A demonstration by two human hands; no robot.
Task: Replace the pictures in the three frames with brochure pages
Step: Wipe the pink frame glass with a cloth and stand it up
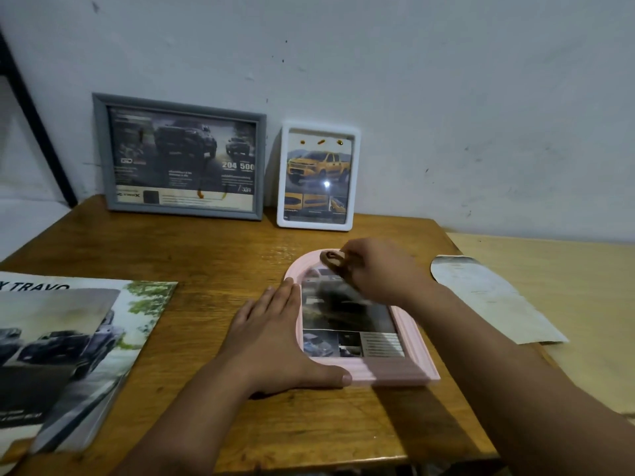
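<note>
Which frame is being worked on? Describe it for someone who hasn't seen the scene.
On the wooden table, in front of two frames standing against the wall, the pink frame lies flat between both hands. It alone has an arched top.

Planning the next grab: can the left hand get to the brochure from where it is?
Probably yes. The left hand lies flat against the pink frame, holding nothing, and the brochure lies further left on the table with only bare wood between.
</note>
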